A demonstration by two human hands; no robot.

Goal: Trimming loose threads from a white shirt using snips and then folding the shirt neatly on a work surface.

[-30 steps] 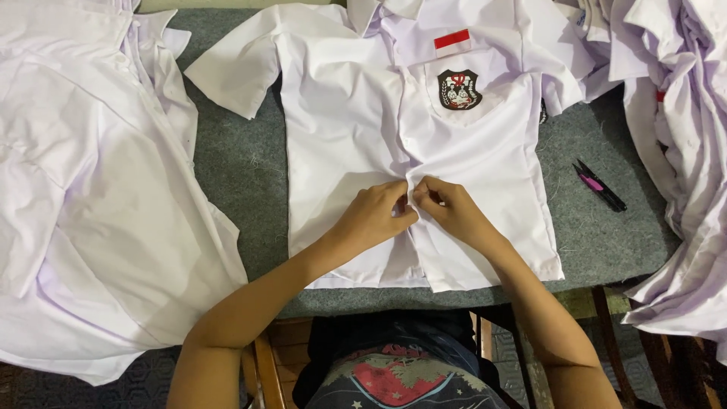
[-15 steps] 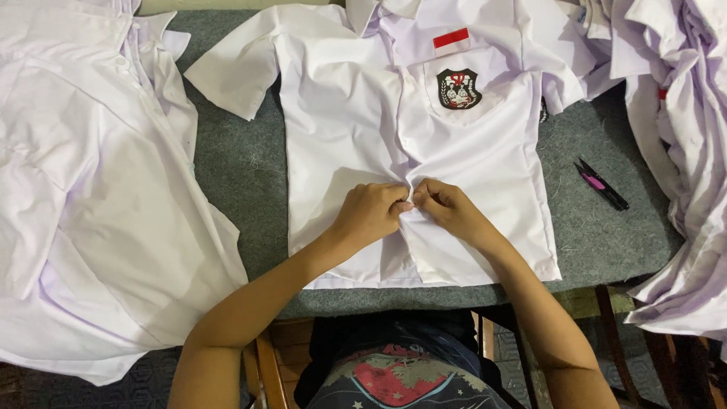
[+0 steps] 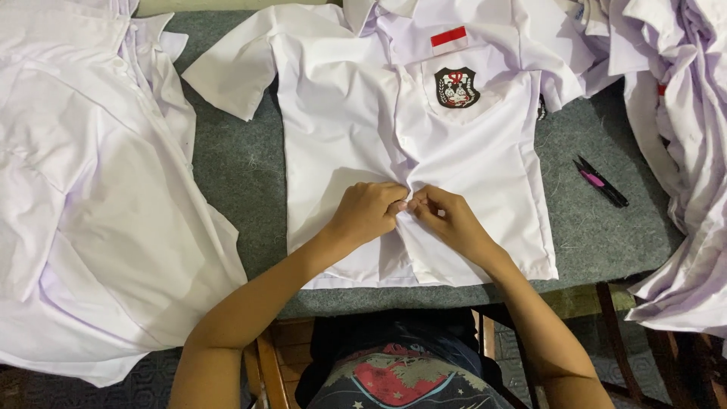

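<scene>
**White school shirt worked at its front placket, both hands pinching**

White cotton-like cloth dominates the scene. At the far left of the frame lies a pile of white shirts (image 3: 91, 204), spread loosely over the grey felt-covered table (image 3: 235, 182) and hanging past its near edge.

Centre frame, a short-sleeved white shirt (image 3: 341, 129) lies flat, face up, collar toward the top edge. A red rectangular patch (image 3: 448, 36) sits near the collar, and a dark shield-shaped badge (image 3: 457, 87) marks the chest pocket below it.

The left hand (image 3: 367, 213) and the right hand (image 3: 447, 220) meet at the front opening, low on the shirt. Fingers of both are drawn narrow, thumb against fingertips, pinching the two edges of the placket together; the cloth puckers around them. Whether a button lies between them cannot be told.

Judgement: the fabric looks thin, light and limp, creasing readily and sliding little on felt. Hold is best taken at the doubled placket edge, which is firmer than the panels.

Right of centre, small thread snips (image 3: 600, 182) with a pink handle rest on the felt. At the far right, a heap of white garments (image 3: 681, 151).
</scene>
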